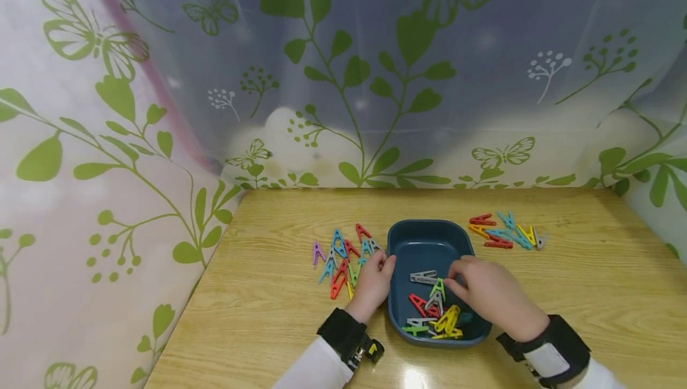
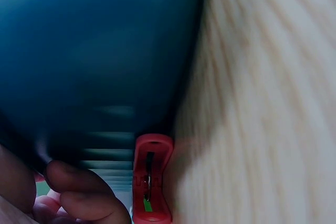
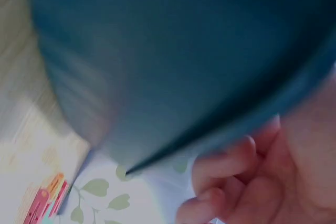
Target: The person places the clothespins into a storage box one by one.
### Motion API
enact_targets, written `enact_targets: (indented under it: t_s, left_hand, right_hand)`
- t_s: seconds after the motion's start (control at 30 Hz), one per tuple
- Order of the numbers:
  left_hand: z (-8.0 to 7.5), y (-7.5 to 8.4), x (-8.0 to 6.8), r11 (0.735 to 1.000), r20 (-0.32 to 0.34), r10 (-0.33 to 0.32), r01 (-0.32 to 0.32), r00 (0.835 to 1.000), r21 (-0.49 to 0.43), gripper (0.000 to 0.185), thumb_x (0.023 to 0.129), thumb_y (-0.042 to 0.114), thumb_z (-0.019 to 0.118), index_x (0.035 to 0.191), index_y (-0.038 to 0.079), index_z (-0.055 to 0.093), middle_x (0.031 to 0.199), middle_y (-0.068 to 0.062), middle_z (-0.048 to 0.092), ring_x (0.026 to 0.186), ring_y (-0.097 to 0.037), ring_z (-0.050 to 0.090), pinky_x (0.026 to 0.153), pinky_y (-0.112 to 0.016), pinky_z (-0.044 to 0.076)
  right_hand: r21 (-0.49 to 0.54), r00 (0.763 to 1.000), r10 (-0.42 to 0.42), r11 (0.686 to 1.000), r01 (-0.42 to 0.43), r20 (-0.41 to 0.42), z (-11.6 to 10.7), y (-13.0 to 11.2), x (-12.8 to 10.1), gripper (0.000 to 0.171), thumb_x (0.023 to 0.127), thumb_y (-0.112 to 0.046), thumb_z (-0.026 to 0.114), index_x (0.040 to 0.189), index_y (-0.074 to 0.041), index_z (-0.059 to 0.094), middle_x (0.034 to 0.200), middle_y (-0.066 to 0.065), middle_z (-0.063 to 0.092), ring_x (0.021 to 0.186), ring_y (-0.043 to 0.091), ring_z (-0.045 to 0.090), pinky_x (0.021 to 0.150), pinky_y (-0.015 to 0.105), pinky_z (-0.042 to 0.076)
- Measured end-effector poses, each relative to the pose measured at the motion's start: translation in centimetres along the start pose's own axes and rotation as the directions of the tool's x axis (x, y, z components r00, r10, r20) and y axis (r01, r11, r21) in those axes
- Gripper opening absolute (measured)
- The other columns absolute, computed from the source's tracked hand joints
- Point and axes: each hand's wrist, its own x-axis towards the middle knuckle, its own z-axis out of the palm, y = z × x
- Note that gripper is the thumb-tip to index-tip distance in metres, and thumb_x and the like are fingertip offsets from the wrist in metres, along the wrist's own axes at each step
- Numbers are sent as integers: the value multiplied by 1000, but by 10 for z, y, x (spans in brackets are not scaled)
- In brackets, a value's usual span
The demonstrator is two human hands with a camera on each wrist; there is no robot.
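Note:
A dark teal tray (image 1: 429, 240) sits mid-table and holds several coloured clips (image 1: 436, 316). My left hand (image 1: 376, 278) lies against the tray's left rim with its fingers (image 2: 79, 192) curled, and nothing shows inside them. A red clip (image 2: 151, 179) lies just beside those fingers, against the tray wall (image 2: 100, 51). My right hand (image 1: 485, 293) reaches over the tray. Its fingertips (image 1: 449, 281) meet a green clip (image 1: 438, 287) next to a grey clip (image 1: 424, 277). Whether they pinch it is hidden. The right wrist view is blurred and shows curled fingers (image 3: 226, 169) under the tray (image 3: 184, 51).
A loose pile of clips (image 1: 343, 258) lies left of the tray. A smaller pile (image 1: 501, 232) lies to its upper right. Leaf-printed curtains (image 1: 343, 79) close off the wooden table (image 1: 268, 317) at the back and both sides.

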Motion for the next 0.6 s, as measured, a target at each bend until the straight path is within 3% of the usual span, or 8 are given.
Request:
enact_targets:
  t_s: [0.17, 0.33, 0.6]
  left_hand:
    - [0, 0, -1, 1000, 3, -2, 2, 1000, -12, 33, 109, 23, 52, 81, 12, 40, 66, 2, 33, 55, -12, 37, 55, -25, 29]
    - [1, 0, -1, 1000, 3, -3, 3, 1000, -14, 33, 109, 23, 52, 81, 12, 41, 66, 3, 33, 55, -12, 38, 55, -25, 29]
    - [1, -1, 0, 1000, 3, 1, -1, 1000, -16, 32, 109, 22, 52, 81, 11, 41, 66, 3, 34, 55, -12, 38, 55, -25, 30]
  right_hand:
    - [41, 993, 71, 997, -67, -98, -7, 20, 5, 13, 93, -21, 78, 89, -10, 71, 67, -5, 47, 54, 8, 39, 50, 25, 30]
    - [65, 978, 120, 992, -110, -173, -11, 52, 11, 10, 94, -13, 74, 91, -5, 70, 69, 0, 50, 58, 12, 43, 52, 26, 31]
    - [21, 978, 169, 986, -168, -121, -6, 92, 19, 13, 93, -9, 75, 95, 2, 68, 68, 4, 58, 55, 15, 49, 50, 31, 38]
